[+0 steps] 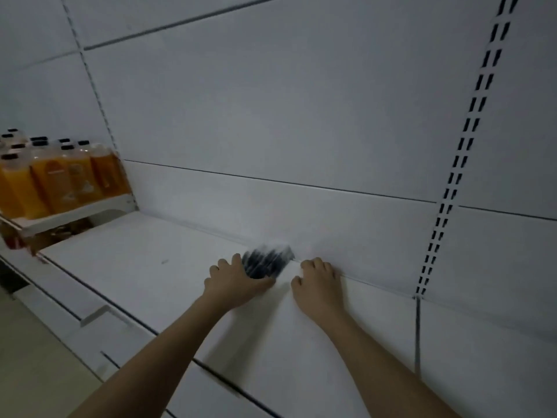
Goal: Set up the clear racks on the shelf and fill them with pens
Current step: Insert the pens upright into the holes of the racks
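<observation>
Both hands sit at centre frame, reaching to the back of the white shelf where it meets the back panel.

Left hand: fingers curled around the left side of a dark bundle of pens, thumb under its lower edge. The pens are motion-blurred, just above centre-bottom, at the shelf's rear edge and touching or nearly touching the panel. A pale smear over their upper end could be a clear rack; too blurred to tell.

Right hand: just right of the pens, knuckles up, fingers curled down against the shelf at the panel seam. Can't tell whether it pinches anything; nothing visible in it. A small gap of bare shelf lies between the two hands.

Both forearms enter from the bottom edge, left from lower left, right from lower right.

Left edge, mid-height: orange bottles with black caps, packed in rows on a smaller raised shelf, well apart from the hands.

Right side: a slotted upright runs from the top right down to the shelf's back edge, right of the right hand.
</observation>
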{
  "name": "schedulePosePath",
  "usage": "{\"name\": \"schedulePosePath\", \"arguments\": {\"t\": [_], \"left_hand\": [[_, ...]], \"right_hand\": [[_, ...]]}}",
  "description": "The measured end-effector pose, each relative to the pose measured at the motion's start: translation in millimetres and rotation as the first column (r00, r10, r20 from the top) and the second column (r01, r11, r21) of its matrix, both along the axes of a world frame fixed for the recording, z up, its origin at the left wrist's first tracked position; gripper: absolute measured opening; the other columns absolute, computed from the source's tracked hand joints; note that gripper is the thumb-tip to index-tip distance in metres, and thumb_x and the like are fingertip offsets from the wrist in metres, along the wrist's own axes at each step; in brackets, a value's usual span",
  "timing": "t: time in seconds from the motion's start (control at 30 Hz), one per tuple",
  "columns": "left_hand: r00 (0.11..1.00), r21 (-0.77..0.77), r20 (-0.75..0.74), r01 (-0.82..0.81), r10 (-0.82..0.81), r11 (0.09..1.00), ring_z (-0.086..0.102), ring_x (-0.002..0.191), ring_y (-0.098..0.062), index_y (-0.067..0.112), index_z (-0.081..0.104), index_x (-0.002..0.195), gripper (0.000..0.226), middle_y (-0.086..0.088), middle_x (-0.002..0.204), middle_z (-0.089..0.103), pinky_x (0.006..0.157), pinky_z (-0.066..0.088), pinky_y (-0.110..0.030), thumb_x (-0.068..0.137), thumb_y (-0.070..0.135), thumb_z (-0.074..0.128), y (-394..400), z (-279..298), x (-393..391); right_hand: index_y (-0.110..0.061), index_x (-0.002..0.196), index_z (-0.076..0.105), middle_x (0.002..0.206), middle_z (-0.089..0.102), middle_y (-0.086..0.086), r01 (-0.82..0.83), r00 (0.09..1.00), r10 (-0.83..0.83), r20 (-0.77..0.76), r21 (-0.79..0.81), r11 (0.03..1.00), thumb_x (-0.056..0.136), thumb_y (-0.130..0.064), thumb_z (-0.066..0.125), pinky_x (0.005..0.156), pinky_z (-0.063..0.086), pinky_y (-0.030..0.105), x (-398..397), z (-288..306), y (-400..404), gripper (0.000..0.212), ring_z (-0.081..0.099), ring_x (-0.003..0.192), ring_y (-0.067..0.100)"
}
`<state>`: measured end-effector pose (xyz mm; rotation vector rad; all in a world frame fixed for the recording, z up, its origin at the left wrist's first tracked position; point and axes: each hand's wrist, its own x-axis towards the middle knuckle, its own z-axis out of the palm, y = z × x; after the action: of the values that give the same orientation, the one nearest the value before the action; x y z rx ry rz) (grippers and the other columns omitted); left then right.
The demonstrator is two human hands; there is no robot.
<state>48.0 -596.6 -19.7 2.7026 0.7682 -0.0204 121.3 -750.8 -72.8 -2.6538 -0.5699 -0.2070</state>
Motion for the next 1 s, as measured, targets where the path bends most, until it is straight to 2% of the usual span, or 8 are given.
{"name": "schedulePosePath", "arguments": {"t": [0.17,0.27,0.33,0.43,0.57,0.73,0.87,1.0], "left_hand": [[0.994,0.057,-0.104,0.032,-0.026,0.998,0.042,0.125,-0.033,0.011,0.036,0.137,0.091,-0.013,0.133,0.043,0.097,0.042,-0.04,0.072,0.065,0.07,4.3,-1.2,52.5],[0.979,-0.007,-0.094,0.182,-0.181,0.983,0.057,0.088,-0.022,0.011,0.054,0.1,0.046,-0.003,0.089,0.056,0.065,0.047,-0.027,0.077,0.045,0.074,2.8,4.6,67.1],[0.963,0.024,-0.087,0.257,-0.254,0.966,0.054,0.074,-0.02,0.013,0.051,0.083,0.03,0.0,0.075,0.052,0.055,0.042,-0.025,0.078,0.034,0.072,-2.0,4.5,69.4],[0.945,0.102,-0.047,0.326,-0.323,0.94,0.059,0.082,-0.024,0.011,0.052,0.095,0.025,-0.004,0.086,0.058,0.063,0.045,-0.027,0.081,0.024,0.068,-9.5,0.4,67.4],[0.914,0.141,0.028,0.397,-0.404,0.907,0.062,0.1,-0.03,0.009,0.053,0.111,0.032,-0.011,0.109,0.064,0.07,0.043,-0.029,0.086,0.027,0.061,-11.1,-5.6,56.8],[0.891,-0.187,0.2,0.443,-0.407,0.877,0.059,0.077,-0.02,0.015,0.049,0.101,0.031,-0.002,0.089,0.059,0.059,0.043,-0.028,0.081,0.029,0.068,-4.6,4.7,35.5],[0.846,-0.55,0.401,0.529,-0.351,0.646,0.058,0.053,-0.021,0.007,0.047,0.098,0.023,-0.009,0.078,0.055,0.048,0.046,-0.027,0.083,0.008,0.064,-9.7,2.1,-4.2],[0.807,-0.633,0.491,0.59,-0.329,0.501,0.056,0.054,-0.021,0.002,0.049,0.103,0.021,-0.015,0.078,0.054,0.049,0.047,-0.027,0.085,0.003,0.061,-32.9,-3.0,-42.1]], "right_hand": [[-0.016,0.122,0.056,0.123,0.053,0.004,0.003,1.0,-0.003,0.011,0.033,0.999,0.098,-0.03,0.044,0.101,0.035,0.038,7.2,-3.1,-0.6,0.031,0.046,0.116,0.025],[-0.016,0.127,0.055,0.126,0.053,0.003,-0.003,1.0,0.003,-0.001,0.068,0.998,0.099,-0.03,0.045,0.102,0.034,0.037,9.8,-6.0,-2.9,0.034,0.045,0.118,0.024],[-0.017,0.131,0.054,0.129,0.052,0.002,-0.005,1.0,0.005,-0.001,0.078,0.997,0.1,-0.031,0.045,0.104,0.033,0.036,11.1,-5.9,-5.2,0.036,0.044,0.12,0.023],[-0.018,0.132,0.055,0.129,0.054,0.001,0.003,1.0,-0.003,-0.009,0.066,0.998,0.099,-0.03,0.047,0.104,0.033,0.034,11.6,-5.5,-6.3,0.036,0.046,0.12,0.023],[-0.011,0.117,0.064,0.117,0.063,0.008,0.015,0.999,-0.008,-0.045,0.145,0.989,0.094,-0.02,0.055,0.094,0.042,0.034,5.8,-3.8,-6.2,0.026,0.055,0.11,0.028],[-0.009,0.138,0.051,0.137,0.053,0.008,0.035,0.993,-0.019,-0.117,0.134,0.99,0.101,-0.02,0.05,0.106,0.033,0.027,-18.6,12.0,-23.9,0.039,0.045,0.128,0.024],[-0.016,0.142,0.047,0.144,0.049,0.003,0.093,0.981,-0.071,-0.182,0.113,0.989,0.101,-0.029,0.051,0.11,0.033,0.028,-54.0,26.2,-51.3,0.043,0.043,0.134,0.019],[-0.023,0.147,0.041,0.151,0.042,0.0,0.171,0.962,-0.173,-0.211,-0.032,0.985,0.101,-0.042,0.05,0.114,0.03,0.03,-101.3,41.6,-91.5,0.05,0.037,0.138,0.018]]}}
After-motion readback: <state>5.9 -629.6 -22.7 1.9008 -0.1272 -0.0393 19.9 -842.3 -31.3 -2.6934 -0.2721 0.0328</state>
